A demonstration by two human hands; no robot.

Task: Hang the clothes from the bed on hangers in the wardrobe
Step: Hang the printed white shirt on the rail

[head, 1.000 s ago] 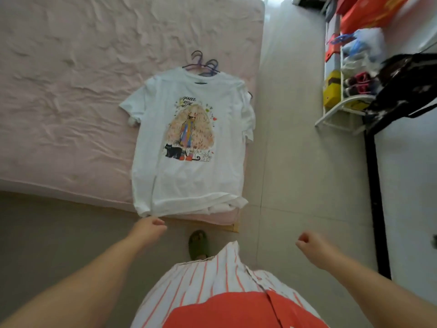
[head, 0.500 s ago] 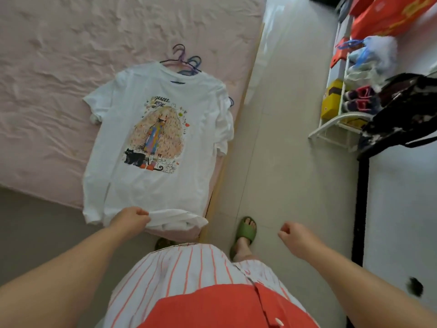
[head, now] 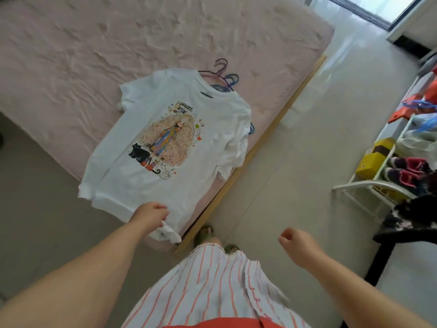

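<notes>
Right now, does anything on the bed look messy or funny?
A little. The white T-shirt lies crooked near the corner of the bed, its hem bunched where the left hand grips it. Hangers poke out from under its collar, not yet inside the shirt. Nothing looks torn or spilled.

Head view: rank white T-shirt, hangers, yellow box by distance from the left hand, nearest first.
From the left hand:
1. white T-shirt: on the bed's corner, its hem right at the hand.
2. hangers: at the shirt's collar, farther up the bed.
3. yellow box: on the white rack, far right across the floor.
</notes>
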